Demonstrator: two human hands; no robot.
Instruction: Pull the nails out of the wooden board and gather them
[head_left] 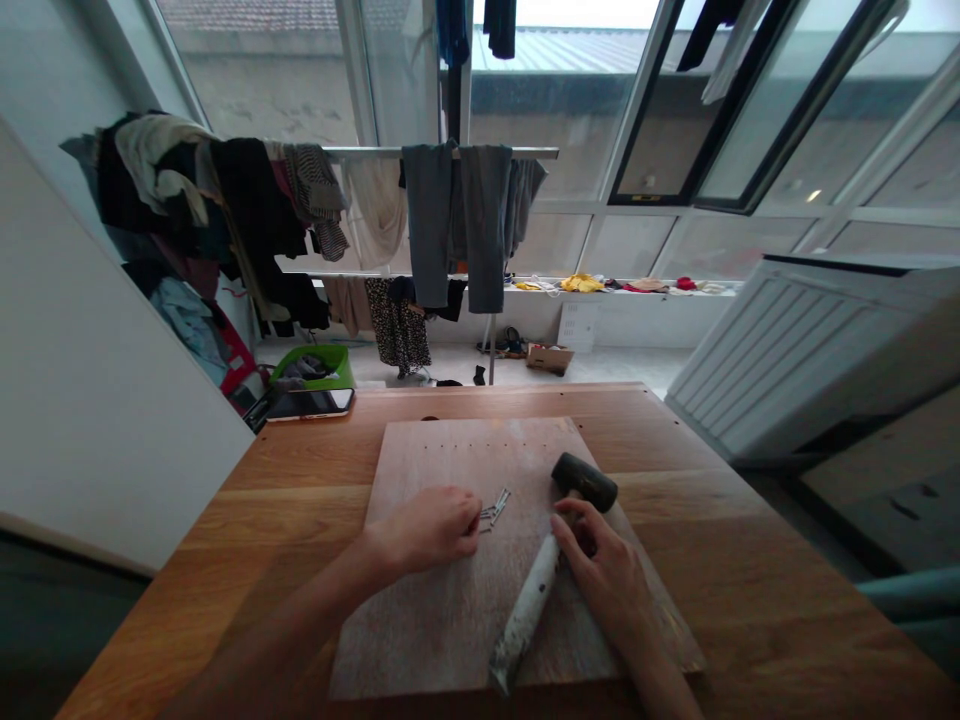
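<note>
A wooden board [442, 620] lies flat on the table, with a row of small dark dots along its far side. Several silver nails [496, 508] are in a loose pile near its middle. My left hand [442, 525] is closed right beside the pile, its fingertips at the nails; what is inside the fingers is hidden. A rubber mallet [529, 600] with a black head and a worn, white-painted handle rests slantwise on the board, head toward the far right. My right hand [600, 555] has its thumb and fingers around the handle just below the head.
Beneath the board is a wooden table [750, 580]. A phone [311, 403] lies at its far left corner. Beyond it stand a drying rack with clothes [431, 225], a green basket [337, 368] and a cardboard box [550, 358]. A white panelled cabinet [810, 350] is at the right.
</note>
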